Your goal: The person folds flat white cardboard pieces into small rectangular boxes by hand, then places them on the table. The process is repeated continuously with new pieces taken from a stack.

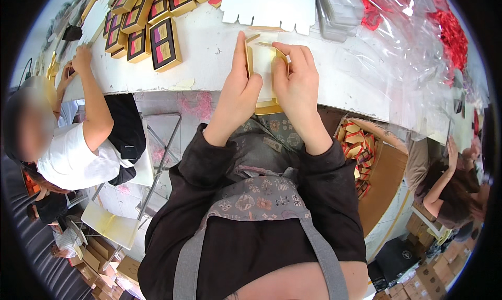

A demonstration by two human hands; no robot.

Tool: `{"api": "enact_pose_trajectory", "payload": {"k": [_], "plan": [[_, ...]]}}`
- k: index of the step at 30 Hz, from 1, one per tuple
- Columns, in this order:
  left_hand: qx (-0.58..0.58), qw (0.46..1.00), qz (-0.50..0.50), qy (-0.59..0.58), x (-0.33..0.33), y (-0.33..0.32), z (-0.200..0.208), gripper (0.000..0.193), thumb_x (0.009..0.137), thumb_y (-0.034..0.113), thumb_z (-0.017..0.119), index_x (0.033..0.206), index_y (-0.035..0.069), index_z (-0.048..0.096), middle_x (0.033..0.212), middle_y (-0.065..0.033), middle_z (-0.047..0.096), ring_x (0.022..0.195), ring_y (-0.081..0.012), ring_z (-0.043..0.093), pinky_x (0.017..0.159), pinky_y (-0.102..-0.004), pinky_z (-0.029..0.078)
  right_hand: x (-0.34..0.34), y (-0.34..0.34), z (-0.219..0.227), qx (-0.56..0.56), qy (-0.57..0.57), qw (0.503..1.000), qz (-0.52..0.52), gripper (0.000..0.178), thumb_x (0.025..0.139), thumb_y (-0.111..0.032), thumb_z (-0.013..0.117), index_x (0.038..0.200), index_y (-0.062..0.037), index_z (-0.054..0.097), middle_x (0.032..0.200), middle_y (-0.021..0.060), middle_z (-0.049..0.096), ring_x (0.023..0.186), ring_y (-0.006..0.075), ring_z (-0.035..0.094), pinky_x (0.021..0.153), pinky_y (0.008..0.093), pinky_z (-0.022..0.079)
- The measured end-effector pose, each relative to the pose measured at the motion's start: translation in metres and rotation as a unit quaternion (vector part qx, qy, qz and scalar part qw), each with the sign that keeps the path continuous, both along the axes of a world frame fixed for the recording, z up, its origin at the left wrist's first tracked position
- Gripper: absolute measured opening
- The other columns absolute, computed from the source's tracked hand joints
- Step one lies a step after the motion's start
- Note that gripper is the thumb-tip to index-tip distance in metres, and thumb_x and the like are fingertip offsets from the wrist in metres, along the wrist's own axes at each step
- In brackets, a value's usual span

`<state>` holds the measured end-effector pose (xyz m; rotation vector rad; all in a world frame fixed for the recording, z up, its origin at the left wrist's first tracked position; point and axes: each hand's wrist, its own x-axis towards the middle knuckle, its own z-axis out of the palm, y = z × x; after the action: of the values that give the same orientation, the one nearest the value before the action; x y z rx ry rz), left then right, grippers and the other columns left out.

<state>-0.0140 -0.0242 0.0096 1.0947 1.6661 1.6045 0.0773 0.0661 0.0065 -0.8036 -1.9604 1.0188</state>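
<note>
At the table's near edge, both my hands hold a partly folded gold cardboard box point(267, 107) with a white inside. My left hand point(240, 97) grips its left wall, index finger straight along the outside and thumb at the inner side. Bent around the right wall are the fingers of my right hand point(298, 80), its thumb pressed to the inner face. The box's near end flap points toward me, over the table edge. Beyond it lie flat white cardboard blanks point(269, 7) with notched edges, stacked on the table.
Finished gold boxes with dark, pink-marked lids point(165, 43) are piled at the far left. Clear plastic sleeves point(340, 12) and red shredded filler point(451, 36) lie to the right. A large carton point(386, 182) of small boxes stands by my right side. Co-workers sit left and right.
</note>
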Motion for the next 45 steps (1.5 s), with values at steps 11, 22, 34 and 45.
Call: {"api": "enact_pose_trajectory", "payload": {"k": [11,22,34,45], "plan": [[0.001,0.995,-0.037,-0.093,-0.01,0.002,-0.005,0.065,0.075,-0.006,0.035,0.139,0.003,0.025,0.131,-0.0168,0.041,0.123,-0.0228,0.042,0.105,-0.033,0.031,0.007,0.012,-0.013,0.027,-0.058,0.998,0.024,0.02,0.083,-0.007,0.056,0.102,-0.0041,0.063,0.09,0.0168,0.064,0.066,0.0276,0.064,0.061,0.0343,0.052],[-0.003,0.995,-0.049,0.087,0.0,0.001,0.0,0.061,0.078,-0.003,0.039,0.137,0.002,0.026,0.127,-0.0224,0.044,0.12,-0.033,0.046,0.102,-0.0358,0.035,0.0,0.009,-0.015,0.027,-0.101,0.992,-0.076,0.019,0.085,-0.011,0.053,0.098,-0.005,0.064,0.057,0.0155,0.059,0.052,0.0324,0.061,0.052,0.0405,0.049],[-0.026,0.993,-0.041,0.111,0.007,-0.003,0.0,0.06,0.08,0.0,0.043,0.138,0.005,0.027,0.121,-0.0211,0.047,0.101,-0.0348,0.054,0.086,-0.0374,0.044,-0.002,0.002,-0.018,0.028,-0.065,0.991,-0.115,0.01,0.089,-0.014,0.052,0.095,-0.0102,0.058,0.058,0.0095,0.059,0.049,0.0306,0.059,0.049,0.041,0.047],[-0.079,0.996,-0.022,0.032,-0.004,0.006,0.0,0.039,0.083,0.003,0.043,0.122,0.0,0.041,0.106,-0.0155,0.049,0.093,-0.0233,0.053,0.084,-0.0326,0.043,0.008,-0.002,-0.016,-0.093,-0.046,0.993,-0.054,0.019,0.095,-0.014,0.05,0.103,-0.0051,0.065,0.067,0.006,0.061,0.059,0.0093,0.053,0.056,0.0243,0.044]]}}
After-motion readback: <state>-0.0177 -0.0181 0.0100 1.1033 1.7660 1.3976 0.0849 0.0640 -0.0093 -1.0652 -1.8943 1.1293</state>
